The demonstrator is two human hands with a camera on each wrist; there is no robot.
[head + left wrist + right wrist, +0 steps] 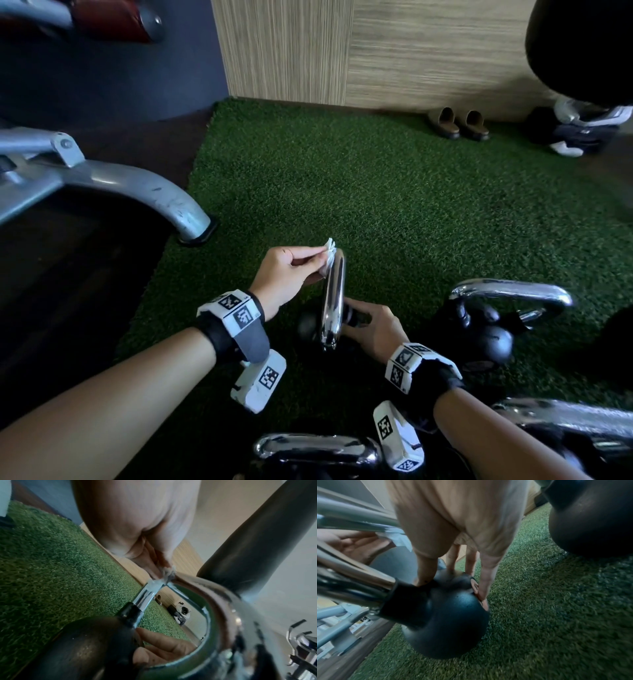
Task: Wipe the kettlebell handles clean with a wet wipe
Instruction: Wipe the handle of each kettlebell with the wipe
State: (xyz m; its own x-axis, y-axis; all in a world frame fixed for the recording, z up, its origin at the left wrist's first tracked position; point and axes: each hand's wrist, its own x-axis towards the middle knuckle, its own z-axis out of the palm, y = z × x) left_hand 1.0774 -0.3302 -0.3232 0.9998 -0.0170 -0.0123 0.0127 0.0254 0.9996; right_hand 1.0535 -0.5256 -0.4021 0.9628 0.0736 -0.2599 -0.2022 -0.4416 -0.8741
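Observation:
A black kettlebell stands on the green turf with its chrome handle pointing away from me. My left hand pinches a crumpled white wet wipe against the far top bend of that handle. In the left wrist view the wipe sits on the chrome bend. My right hand holds the ball at the handle's base. In the right wrist view its thumb and fingertips straddle the top of the ball.
Other chrome-handled kettlebells stand to the right, at the near edge and at the lower right. A grey metal bench leg rests at the mat's left edge. Slippers and sneakers lie by the wooden wall.

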